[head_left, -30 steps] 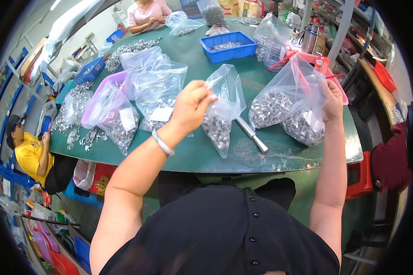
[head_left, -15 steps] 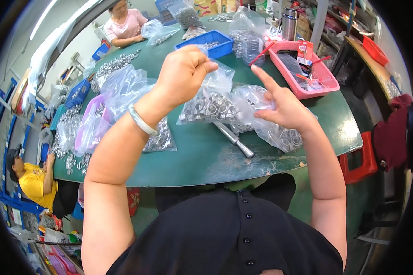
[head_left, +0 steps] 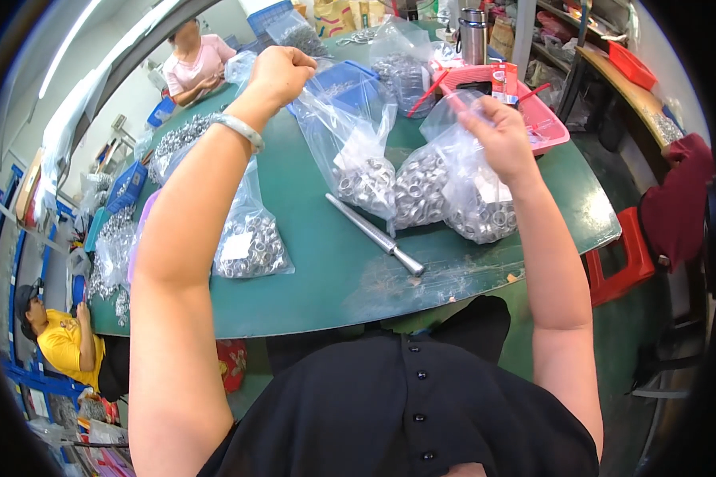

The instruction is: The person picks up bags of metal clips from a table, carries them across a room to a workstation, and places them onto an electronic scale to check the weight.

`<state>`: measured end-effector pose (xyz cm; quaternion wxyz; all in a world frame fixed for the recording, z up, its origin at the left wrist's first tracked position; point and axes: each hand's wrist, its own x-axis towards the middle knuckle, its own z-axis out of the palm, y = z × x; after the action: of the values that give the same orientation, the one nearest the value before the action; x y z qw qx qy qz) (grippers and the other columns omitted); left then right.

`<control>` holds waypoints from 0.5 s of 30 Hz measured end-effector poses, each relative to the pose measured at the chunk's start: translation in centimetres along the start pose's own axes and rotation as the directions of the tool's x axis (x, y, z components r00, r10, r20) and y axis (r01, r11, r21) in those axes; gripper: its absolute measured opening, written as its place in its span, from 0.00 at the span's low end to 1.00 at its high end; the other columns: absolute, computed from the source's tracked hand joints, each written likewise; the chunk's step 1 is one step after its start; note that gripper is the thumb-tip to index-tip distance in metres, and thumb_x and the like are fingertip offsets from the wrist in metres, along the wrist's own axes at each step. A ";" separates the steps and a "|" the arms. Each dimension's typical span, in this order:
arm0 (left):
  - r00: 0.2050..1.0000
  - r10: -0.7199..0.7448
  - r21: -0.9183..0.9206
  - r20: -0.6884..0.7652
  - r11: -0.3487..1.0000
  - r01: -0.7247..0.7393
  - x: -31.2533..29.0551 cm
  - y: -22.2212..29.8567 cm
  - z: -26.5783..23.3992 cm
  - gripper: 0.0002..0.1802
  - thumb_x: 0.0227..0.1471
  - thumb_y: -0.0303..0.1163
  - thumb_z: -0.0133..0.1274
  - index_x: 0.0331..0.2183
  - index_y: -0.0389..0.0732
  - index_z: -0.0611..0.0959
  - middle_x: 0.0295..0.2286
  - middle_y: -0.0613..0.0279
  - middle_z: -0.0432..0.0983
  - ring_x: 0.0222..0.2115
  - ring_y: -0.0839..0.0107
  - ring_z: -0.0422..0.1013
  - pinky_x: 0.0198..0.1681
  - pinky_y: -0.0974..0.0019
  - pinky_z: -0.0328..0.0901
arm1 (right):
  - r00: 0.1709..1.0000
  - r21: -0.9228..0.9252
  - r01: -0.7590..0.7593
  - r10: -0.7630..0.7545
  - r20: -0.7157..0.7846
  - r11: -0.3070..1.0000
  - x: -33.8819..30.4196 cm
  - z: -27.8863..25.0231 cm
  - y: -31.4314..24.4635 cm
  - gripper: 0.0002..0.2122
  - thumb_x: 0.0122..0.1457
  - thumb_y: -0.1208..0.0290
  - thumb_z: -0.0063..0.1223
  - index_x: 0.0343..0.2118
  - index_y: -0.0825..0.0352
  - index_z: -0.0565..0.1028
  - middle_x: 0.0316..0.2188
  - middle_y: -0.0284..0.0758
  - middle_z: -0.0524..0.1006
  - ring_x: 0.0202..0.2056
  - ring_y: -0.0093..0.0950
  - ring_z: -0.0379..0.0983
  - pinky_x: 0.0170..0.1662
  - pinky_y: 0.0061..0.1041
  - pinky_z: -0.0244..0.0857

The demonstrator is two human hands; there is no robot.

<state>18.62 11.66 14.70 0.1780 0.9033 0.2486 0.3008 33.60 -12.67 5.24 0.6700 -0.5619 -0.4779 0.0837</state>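
My left hand (head_left: 282, 73) is raised over the far part of the green table (head_left: 310, 298), its fingers closed at the stretched top of a clear plastic bag (head_left: 366, 175) of silvery metal rings. On the right, my right hand (head_left: 501, 139) pinches the upper plastic of another ring-filled bag (head_left: 479, 216). Between these two stands a third bag (head_left: 422, 187) of rings. A tapered metal rod with a thicker handle (head_left: 378, 236) lies on the table in front of them. Beneath my left forearm rests one more bag of rings (head_left: 254, 250) with a white label.
A pink basket (head_left: 553, 139) stands at the right, a steel flask (head_left: 473, 38) behind it. Blue trays (head_left: 131, 187) and heaps of metal parts line the left. Two people sit across and at left. A red stool (head_left: 616, 262) is beside the table's right edge.
My left hand has moved up and left, drawing the bag's top out long. The right hand has gone from fingers apart to pinching plastic. The ring bags now stand more separated.
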 end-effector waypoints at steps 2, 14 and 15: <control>0.998 0.051 0.113 -0.036 0.992 -0.047 -0.5 -1.1 0.4 0.11 0.36 0.29 0.52 0.29 0.40 0.79 0.24 0.57 0.74 0.25 0.71 0.70 0.31 0.71 0.63 | 0.996 0.052 -0.007 0.012 -0.089 0.999 0.0 0.4 -0.1 0.03 0.47 0.76 0.49 0.25 0.70 0.70 0.18 0.24 0.67 0.21 0.12 0.58 0.24 0.12 0.53; 0.997 -0.045 -0.145 0.057 0.988 0.053 -1.3 0.3 2.5 0.07 0.41 0.28 0.49 0.27 0.35 0.76 0.22 0.65 0.72 0.23 0.78 0.65 0.27 0.75 0.60 | 0.851 -0.580 0.253 0.107 0.514 0.774 -1.2 5.1 0.6 0.28 0.39 0.78 0.49 0.49 0.60 0.57 0.25 0.44 0.70 0.28 0.37 0.68 0.33 0.31 0.62; 0.996 -0.064 -0.194 0.065 0.978 0.075 -1.2 0.3 2.7 0.07 0.42 0.27 0.49 0.27 0.35 0.76 0.22 0.65 0.72 0.23 0.79 0.64 0.27 0.76 0.59 | 0.803 -0.693 0.212 0.281 0.525 0.689 -1.0 5.7 0.0 0.33 0.40 0.77 0.49 0.52 0.54 0.52 0.26 0.48 0.70 0.30 0.43 0.67 0.34 0.35 0.61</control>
<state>19.58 10.26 12.30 0.2840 0.8805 0.2437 0.2909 28.91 -9.50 4.17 0.2061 -0.7328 -0.6443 0.0732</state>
